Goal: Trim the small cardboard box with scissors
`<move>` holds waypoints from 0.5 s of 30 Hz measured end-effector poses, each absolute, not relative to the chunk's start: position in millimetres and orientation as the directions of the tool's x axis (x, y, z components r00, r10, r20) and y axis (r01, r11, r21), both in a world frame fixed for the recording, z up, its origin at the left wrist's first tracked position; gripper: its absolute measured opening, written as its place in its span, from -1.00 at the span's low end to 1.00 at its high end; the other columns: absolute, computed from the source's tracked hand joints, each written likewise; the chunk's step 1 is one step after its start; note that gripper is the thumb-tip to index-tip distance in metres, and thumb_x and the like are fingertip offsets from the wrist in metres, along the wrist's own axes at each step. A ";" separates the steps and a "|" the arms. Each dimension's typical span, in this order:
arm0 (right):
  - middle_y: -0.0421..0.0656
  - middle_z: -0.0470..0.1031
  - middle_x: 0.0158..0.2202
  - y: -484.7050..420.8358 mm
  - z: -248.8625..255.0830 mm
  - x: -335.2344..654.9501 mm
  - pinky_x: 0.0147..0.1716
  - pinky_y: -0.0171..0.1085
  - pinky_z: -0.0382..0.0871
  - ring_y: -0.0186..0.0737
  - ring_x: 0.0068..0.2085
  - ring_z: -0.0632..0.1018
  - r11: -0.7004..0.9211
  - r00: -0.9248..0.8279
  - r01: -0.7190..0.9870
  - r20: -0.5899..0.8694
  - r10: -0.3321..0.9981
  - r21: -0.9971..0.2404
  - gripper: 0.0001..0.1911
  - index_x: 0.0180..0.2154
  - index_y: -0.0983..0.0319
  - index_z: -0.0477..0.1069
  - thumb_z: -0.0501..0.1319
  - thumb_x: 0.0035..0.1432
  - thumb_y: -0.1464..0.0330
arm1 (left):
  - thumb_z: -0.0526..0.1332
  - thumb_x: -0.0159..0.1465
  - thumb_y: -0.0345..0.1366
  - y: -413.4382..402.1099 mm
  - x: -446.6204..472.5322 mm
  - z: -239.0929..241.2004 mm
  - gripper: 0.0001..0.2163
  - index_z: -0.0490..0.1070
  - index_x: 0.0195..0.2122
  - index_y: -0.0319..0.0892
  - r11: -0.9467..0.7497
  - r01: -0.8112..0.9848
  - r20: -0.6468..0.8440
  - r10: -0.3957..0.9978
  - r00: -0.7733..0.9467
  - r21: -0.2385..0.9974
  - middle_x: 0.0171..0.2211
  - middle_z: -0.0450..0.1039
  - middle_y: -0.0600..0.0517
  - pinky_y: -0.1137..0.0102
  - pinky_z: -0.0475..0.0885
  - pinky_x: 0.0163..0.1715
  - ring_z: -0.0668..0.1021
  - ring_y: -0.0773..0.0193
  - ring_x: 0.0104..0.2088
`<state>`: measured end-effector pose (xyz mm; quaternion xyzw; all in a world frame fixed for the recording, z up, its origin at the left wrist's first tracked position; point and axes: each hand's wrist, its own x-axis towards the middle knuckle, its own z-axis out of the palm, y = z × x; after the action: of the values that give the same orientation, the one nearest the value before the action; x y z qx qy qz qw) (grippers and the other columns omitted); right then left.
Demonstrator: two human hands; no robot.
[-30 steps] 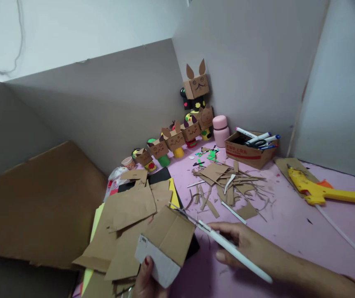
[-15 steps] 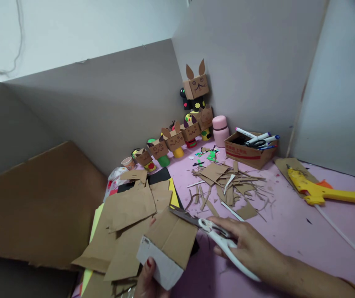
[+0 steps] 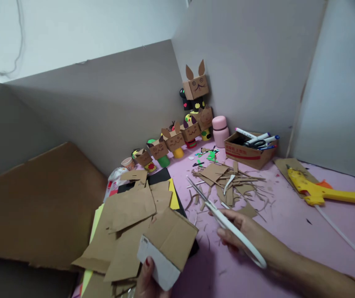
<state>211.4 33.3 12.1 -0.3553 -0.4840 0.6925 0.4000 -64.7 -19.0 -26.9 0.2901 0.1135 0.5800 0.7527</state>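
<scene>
My left hand (image 3: 149,281) is closed on a small cardboard box (image 3: 173,238), its thumb on the white side; the other fingers are mostly hidden behind it. One plain brown face of the box is turned up towards me. To the right, my right hand (image 3: 239,231) grips white-handled scissors (image 3: 227,221). Their blades point up and left, apart from the box. Brown cardboard sheets (image 3: 130,211) lie in a loose stack under and left of the box. A heap of cardboard scraps (image 3: 227,186) lies beyond the scissors.
Several cardboard animal figures (image 3: 174,140) line the back wall beside a pink flask (image 3: 220,131). A box of markers (image 3: 250,153) stands right of the flask. The yellow glue gun (image 3: 326,190) rests on the right of the pink table (image 3: 289,231). A big cardboard panel (image 3: 41,207) leans at left.
The scissors have moved off the box to the right, and their blades have turned and come together. The box stays nearly in place in my left hand.
</scene>
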 end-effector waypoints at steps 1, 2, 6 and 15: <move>-0.23 0.45 -0.44 33.3 12.2 211.9 -0.53 -0.41 0.24 -0.34 -0.48 0.42 -0.273 -0.433 -0.266 -0.139 0.891 -0.925 -0.38 0.06 0.20 0.29 0.37 -0.02 0.17 | 0.01 0.33 -0.15 -18.9 -65.3 -26.8 -0.62 0.28 0.15 -0.02 0.167 -0.803 0.141 0.944 0.298 0.572 0.15 0.35 -0.07 0.17 0.16 0.17 0.27 0.07 0.20; -0.20 0.48 -0.42 33.4 12.1 212.2 -0.52 -0.40 0.27 -0.33 -0.46 0.46 -0.337 -0.456 -0.329 -0.164 0.875 -0.882 -0.39 0.07 0.20 0.27 0.34 0.01 0.14 | 0.01 0.32 -0.10 -18.6 -65.6 -26.5 -0.58 0.25 0.17 -0.04 0.175 -0.798 0.117 0.949 0.292 0.577 0.17 0.31 -0.10 0.15 0.11 0.19 0.24 0.05 0.22; -0.12 0.54 -0.46 36.9 7.9 210.6 -0.51 -0.32 0.35 -0.27 -0.51 0.53 -0.643 -0.681 -0.450 -0.228 0.696 -0.620 -0.52 0.00 0.23 0.27 0.22 0.13 0.10 | -0.03 0.26 0.09 -18.3 -63.3 -24.5 -0.46 0.29 0.15 -0.08 0.204 -0.791 0.078 0.950 0.302 0.577 0.19 0.27 -0.15 0.07 0.00 0.22 0.23 -0.04 0.22; -0.07 0.57 -0.46 33.1 6.3 209.8 -0.46 -0.31 0.39 -0.25 -0.49 0.58 -0.770 -0.845 -0.344 -0.181 0.503 -0.537 -0.61 -0.03 0.28 0.28 0.06 0.24 0.15 | -0.13 0.31 0.03 -17.7 -45.1 -8.6 -0.51 0.34 0.12 -0.04 0.086 -0.876 0.231 0.948 0.218 0.475 0.11 0.40 -0.13 0.01 0.23 0.11 0.39 -0.06 0.13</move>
<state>209.8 33.1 6.3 -0.1595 -0.2505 0.9272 0.2283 -45.1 -17.7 -8.6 0.2661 0.0677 0.6215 0.7338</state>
